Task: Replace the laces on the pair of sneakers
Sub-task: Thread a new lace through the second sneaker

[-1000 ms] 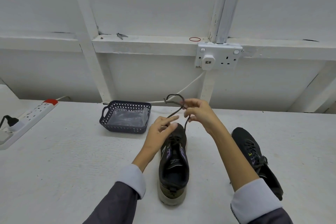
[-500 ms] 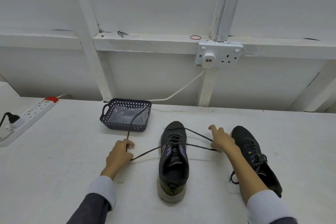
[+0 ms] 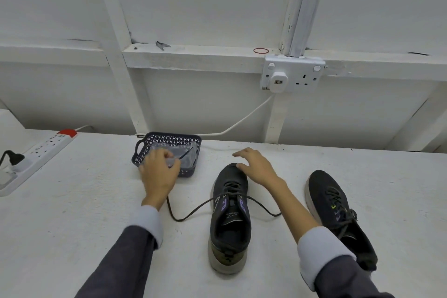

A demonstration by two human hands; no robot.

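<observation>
dark grey sleeves [image 3: 116,264]; pale grey-white cuffs [image 3: 151,222] at both wrists

White bench [image 3: 72,225] — power strip [image 3: 38,152] at its left edge, black plug [image 3: 13,157] inserted. Double wall socket [image 3: 292,75] above; red rubber band [image 3: 261,50] on the ledge [image 3: 205,53].

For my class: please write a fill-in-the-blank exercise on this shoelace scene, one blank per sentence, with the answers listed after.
1. The left hand is over the dark latticed ____.
2. The right hand is over the ____ end of the middle sneaker.
3. The rubber band on the ledge is ____ in colour.

Missing words: basket; toe; red.
</observation>
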